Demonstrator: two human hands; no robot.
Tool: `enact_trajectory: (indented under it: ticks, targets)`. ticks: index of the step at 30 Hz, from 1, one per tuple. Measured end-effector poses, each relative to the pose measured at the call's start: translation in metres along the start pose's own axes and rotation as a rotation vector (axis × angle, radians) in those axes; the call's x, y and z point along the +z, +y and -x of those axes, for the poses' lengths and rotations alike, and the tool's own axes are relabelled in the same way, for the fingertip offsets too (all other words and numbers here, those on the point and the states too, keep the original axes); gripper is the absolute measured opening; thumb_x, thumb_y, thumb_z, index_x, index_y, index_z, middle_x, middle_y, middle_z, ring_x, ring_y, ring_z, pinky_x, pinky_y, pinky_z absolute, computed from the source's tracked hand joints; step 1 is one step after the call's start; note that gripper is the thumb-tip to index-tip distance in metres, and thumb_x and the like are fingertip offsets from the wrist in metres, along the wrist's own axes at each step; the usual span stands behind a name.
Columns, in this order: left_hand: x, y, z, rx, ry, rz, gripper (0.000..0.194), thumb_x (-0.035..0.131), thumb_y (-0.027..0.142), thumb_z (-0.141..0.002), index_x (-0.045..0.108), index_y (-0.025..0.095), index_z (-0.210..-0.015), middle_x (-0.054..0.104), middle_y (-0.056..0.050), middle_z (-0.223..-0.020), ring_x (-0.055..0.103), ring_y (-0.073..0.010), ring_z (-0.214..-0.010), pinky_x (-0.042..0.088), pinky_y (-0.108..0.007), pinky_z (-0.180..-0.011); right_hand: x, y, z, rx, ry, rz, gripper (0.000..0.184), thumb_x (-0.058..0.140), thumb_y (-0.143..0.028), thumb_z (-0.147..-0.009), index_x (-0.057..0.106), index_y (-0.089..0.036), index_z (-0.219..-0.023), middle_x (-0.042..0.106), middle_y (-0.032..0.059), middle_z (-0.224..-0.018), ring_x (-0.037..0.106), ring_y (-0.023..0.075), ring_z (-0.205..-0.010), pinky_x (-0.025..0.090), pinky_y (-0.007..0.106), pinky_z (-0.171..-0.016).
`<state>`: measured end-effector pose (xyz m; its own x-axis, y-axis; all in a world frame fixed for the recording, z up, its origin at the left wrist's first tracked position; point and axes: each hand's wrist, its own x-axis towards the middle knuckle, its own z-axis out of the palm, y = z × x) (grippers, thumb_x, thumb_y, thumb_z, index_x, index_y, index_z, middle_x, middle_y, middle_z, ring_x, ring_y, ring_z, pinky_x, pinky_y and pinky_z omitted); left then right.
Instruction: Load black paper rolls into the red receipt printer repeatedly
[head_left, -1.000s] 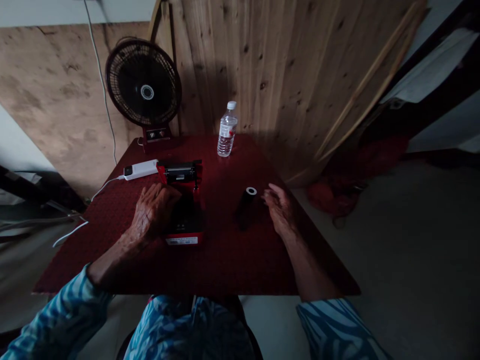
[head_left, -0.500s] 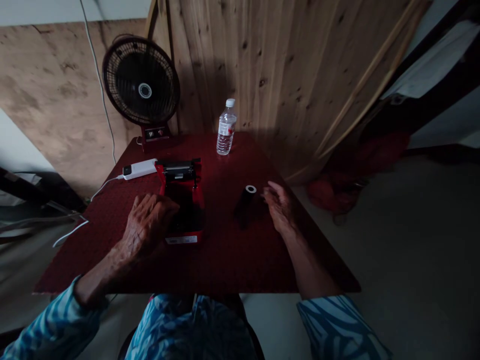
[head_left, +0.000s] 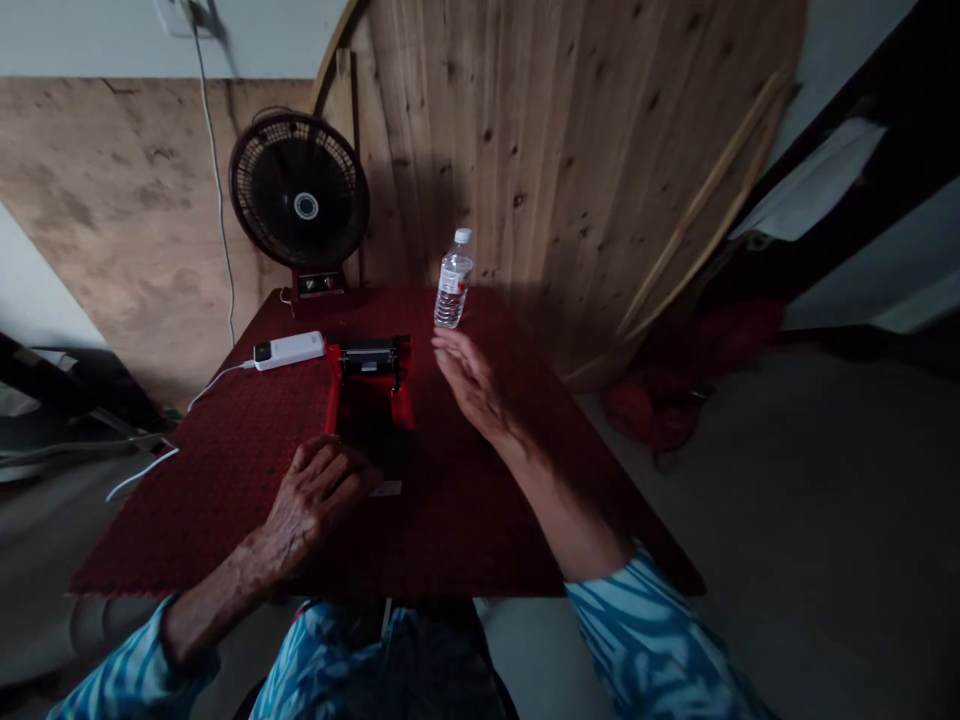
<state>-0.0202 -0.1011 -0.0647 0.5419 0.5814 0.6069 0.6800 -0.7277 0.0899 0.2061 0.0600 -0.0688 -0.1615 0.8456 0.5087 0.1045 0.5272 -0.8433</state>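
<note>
On the dark red table stands a red machine with a black roller [head_left: 369,360] across its far end, its inside open and dark. My left hand [head_left: 319,490] lies at its near left corner, fingers bent over the front edge and covering part of a white label [head_left: 388,489]; the fingertips are lost in shadow. To the right of the machine, my right hand [head_left: 472,385] is raised over the table with its fingers stretched out, just in front of a clear water bottle [head_left: 453,280]. The dark roll with a white end is not visible now.
A dark table fan [head_left: 304,205] stands at the back left. A white device [head_left: 290,350] with a cable lies left of the machine. Wooden boards [head_left: 517,150] lean behind the table [head_left: 465,550]. A red bundle [head_left: 652,410] sits on the floor at right.
My right hand has moved left and forward, from beside the dark roll toward the bottle. My left hand has slid toward the machine's front edge. The view has tilted up slightly.
</note>
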Motion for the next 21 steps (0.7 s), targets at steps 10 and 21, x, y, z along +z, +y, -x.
enact_trajectory:
  ticks: [10,21]
  targets:
    - [0.011,-0.002,0.014,-0.021,0.062,0.011,0.033,0.047,0.008,-0.099,0.063,0.021,-0.126,0.073,-0.005,-0.101,0.062,-0.0195,-0.096,0.036,-0.041,-0.104,0.033,0.005,-0.013,0.062,-0.106,0.05,0.058,0.033,-0.07,-0.095,0.071,-0.028,-0.107,0.073,0.005,-0.111,0.065,0.025,-0.111,0.051,0.046,-0.104]
    - [0.008,-0.01,0.029,0.001,0.13,0.007,0.038,0.049,0.01,-0.098,0.06,0.024,-0.131,0.076,-0.006,-0.106,0.067,-0.0189,-0.102,0.04,-0.038,-0.102,0.022,0.005,0.071,-0.111,-0.092,0.156,0.042,0.038,-0.054,-0.104,0.072,-0.029,-0.104,0.063,0.0063,-0.126,0.062,0.0213,-0.121,0.051,0.042,-0.105]
